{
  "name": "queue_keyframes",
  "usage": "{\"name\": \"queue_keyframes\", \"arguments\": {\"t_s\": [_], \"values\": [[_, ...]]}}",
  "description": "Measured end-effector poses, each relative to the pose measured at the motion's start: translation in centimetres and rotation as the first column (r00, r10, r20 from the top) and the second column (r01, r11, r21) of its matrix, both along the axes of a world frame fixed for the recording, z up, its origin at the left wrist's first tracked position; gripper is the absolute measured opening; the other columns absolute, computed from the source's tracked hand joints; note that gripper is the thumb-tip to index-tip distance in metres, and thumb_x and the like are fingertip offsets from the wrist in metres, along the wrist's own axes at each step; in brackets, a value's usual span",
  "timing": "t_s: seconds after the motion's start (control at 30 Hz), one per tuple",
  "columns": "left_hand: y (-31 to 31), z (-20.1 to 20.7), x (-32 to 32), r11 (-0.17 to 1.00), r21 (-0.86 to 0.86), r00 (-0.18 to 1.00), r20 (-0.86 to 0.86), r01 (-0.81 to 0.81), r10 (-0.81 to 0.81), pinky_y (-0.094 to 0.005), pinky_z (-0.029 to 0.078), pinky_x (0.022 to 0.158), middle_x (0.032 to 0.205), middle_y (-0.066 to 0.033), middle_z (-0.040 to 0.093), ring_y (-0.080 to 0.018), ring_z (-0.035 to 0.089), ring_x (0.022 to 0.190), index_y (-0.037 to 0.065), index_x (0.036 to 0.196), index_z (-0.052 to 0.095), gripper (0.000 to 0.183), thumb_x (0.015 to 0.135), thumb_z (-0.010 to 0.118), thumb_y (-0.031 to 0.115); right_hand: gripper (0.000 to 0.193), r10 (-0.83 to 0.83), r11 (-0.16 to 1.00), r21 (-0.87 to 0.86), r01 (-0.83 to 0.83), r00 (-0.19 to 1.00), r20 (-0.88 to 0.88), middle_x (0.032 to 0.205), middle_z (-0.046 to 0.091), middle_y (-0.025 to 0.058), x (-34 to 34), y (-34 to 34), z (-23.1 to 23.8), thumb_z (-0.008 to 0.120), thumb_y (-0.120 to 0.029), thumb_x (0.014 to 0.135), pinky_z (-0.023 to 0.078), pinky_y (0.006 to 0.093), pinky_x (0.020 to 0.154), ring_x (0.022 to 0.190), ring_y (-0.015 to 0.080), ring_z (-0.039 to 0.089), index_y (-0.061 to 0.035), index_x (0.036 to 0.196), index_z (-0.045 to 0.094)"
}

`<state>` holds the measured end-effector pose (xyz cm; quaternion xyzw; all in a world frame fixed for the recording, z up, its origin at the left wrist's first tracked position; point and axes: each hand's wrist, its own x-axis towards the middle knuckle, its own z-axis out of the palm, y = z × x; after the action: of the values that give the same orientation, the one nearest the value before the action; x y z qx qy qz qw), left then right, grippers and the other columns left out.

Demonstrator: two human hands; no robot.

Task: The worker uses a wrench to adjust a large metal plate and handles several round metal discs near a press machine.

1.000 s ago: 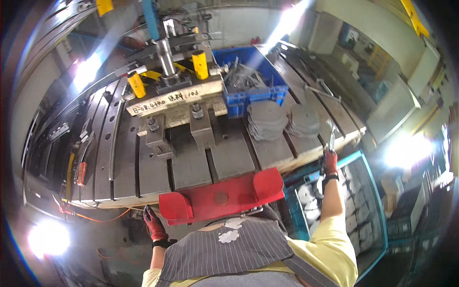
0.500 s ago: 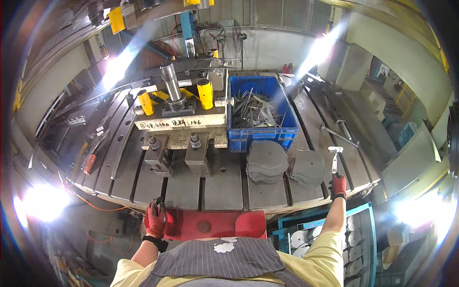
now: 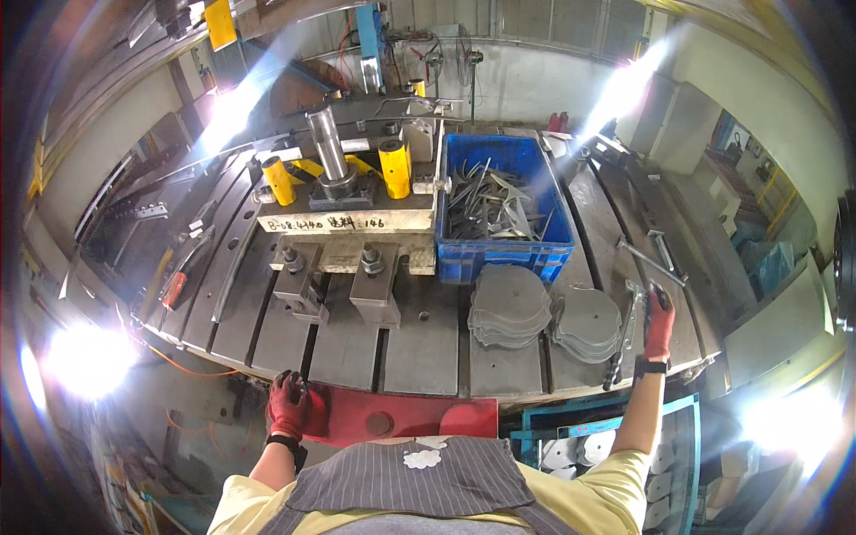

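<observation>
My right hand [image 3: 659, 325], in a red glove with dark fingertips, is at the table's right front, fingers stretched forward and holding nothing visible. Just left of it a long metal hand tool with a short crosspiece [image 3: 629, 334] lies on the slotted table [image 3: 423, 357]. Beside the tool are two stacks of thin grey metal discs, a nearer right stack [image 3: 587, 325] and a taller left stack [image 3: 510, 308]. My left hand [image 3: 287, 406], also red-gloved, is over the left end of a red control panel [image 3: 357, 415], fingers extended; whether it touches the panel is unclear.
A blue crate [image 3: 504, 254] of metal scrap stands behind the discs. Left of it is a press die [image 3: 348, 223] with a steel post and yellow cylinders. Loose bars [image 3: 655, 259] lie at the right. A blue-framed rack [image 3: 687, 428] with more discs stands below the table edge.
My right hand has let go of the metal tool, which now lies on the table beside the discs. The hand has moved forward and right. The view has shifted slightly.
</observation>
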<state>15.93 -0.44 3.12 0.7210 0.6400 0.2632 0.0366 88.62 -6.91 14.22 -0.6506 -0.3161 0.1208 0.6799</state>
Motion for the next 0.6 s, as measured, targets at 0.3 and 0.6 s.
{"name": "queue_keyframes", "arguments": {"t_s": [0.3,0.6], "values": [[-1.0,1.3,-0.9,0.995,0.016,0.995,-0.024,-0.095,0.096,-0.0433,0.030,0.094,0.116,-0.0182,0.045,-0.0355,0.038,0.110,0.007,0.111,0.049,0.045,0.070,0.061,0.017,0.039,0.631,0.758,-0.226,-0.612,0.600,0.492,0.109,0.054,0.0138,-18.5,20.8,8.4,0.059,-0.026,0.078,0.037,0.0312,0.089,0.102,0.0240,0.051,-0.0052,0.110,0.053],[-2.6,1.8,-1.1,0.996,0.048,0.995,-0.053,-0.076,0.079,-0.0440,0.029,0.096,0.116,-0.0171,0.046,-0.0347,0.039,0.112,0.003,0.107,0.049,0.043,0.070,0.059,0.022,0.053,0.436,0.895,-0.396,-0.207,0.589,0.680,0.132,0.030,0.0162,-27.3,43.9,11.8,0.054,-0.033,0.074,0.025,0.0395,0.101,0.121,0.0356,0.028,-0.0160,0.123,0.042]]}}
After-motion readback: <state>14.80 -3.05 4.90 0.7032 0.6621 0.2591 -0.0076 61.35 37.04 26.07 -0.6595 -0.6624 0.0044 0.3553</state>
